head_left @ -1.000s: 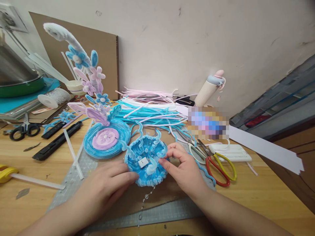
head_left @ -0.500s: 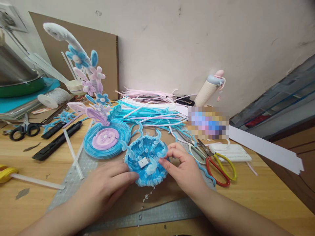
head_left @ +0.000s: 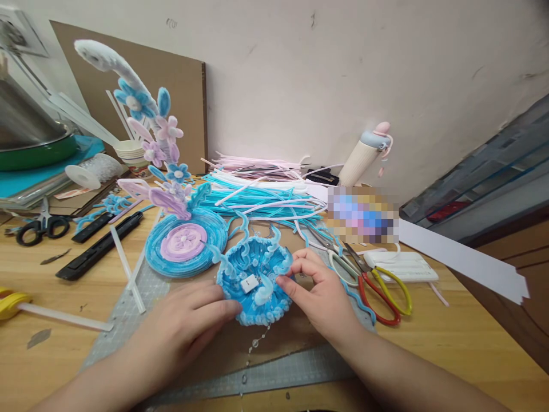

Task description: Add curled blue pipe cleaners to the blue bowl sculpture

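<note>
A blue fuzzy pipe-cleaner bowl [head_left: 240,257] lies with its hollow side up in front of me, with curly strands at its rim. Inside it sits a small white block [head_left: 249,283]. My left hand [head_left: 189,320] is closed at the lower left rim, its fingertips partly hidden under the hand. On the right edge, my right hand [head_left: 319,292] pinches the rim between thumb and fingers. A string of clear beads [head_left: 255,343] trails from the bowl's near side over the cardboard [head_left: 283,350]. Just behind stands a blue and pink round base [head_left: 156,260] with a flowered stem [head_left: 141,86].
Loose pipe cleaners [head_left: 257,197] are piled at the back. Red-and-yellow-handled pliers [head_left: 381,297] lie right, near a white power strip [head_left: 407,266]. A bottle [head_left: 360,157] leans by the wall. Left are black scissors [head_left: 43,224], a utility knife [head_left: 100,246] and a yellow glue gun [head_left: 12,303].
</note>
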Tool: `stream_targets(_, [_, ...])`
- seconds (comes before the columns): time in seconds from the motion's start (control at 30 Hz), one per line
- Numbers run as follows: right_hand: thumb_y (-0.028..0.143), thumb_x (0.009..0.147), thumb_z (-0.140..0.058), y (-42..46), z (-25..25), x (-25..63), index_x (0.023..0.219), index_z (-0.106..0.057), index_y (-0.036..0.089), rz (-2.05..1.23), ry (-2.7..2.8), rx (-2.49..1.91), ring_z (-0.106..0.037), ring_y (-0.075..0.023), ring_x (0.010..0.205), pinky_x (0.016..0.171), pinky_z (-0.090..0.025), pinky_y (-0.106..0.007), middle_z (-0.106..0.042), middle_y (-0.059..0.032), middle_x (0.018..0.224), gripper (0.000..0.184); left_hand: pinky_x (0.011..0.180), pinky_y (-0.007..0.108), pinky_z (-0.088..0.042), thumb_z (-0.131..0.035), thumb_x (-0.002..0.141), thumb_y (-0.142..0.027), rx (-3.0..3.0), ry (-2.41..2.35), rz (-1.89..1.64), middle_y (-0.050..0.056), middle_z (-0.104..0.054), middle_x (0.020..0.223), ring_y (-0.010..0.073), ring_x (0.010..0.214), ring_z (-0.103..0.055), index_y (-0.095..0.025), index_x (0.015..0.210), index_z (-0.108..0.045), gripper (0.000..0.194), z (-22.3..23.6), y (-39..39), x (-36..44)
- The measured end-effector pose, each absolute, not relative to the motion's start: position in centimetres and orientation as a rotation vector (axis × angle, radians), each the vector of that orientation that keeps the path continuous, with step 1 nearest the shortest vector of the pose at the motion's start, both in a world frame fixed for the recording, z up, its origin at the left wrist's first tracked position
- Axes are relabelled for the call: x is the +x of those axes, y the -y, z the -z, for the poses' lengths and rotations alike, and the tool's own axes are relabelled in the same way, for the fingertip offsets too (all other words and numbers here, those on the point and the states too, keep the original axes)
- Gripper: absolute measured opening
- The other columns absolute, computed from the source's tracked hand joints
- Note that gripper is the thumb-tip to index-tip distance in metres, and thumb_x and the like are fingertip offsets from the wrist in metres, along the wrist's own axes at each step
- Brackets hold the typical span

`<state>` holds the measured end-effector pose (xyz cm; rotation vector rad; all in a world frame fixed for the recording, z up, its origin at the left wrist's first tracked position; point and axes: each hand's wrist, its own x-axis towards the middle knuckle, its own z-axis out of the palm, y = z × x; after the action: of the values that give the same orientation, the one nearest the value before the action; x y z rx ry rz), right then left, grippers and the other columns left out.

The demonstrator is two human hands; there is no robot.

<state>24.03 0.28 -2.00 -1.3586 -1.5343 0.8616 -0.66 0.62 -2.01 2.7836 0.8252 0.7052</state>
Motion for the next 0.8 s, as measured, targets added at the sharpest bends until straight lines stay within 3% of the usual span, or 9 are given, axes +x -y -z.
stream_targets(0.8, [0.031, 0.076, -0.069, -0.34, 2.26, 24.18, 0.068, -0.062, 0.022, -0.824, 1.539, -1.348, -0.056, -0.0217, 0.087, 0.083, -0.042, -0.038, -0.055, -0.0026, 0.088, 0.015, 0.059, 0.026, -0.047, -0.041, 0.097, -0.015, 2.778, -0.832, -0.692, 0.003, -0.066, 0.083, 0.0174, 0.072, -0.062, -0.023, 0.107, -0.06, 0.023, 1.93, -0.48, -0.77])
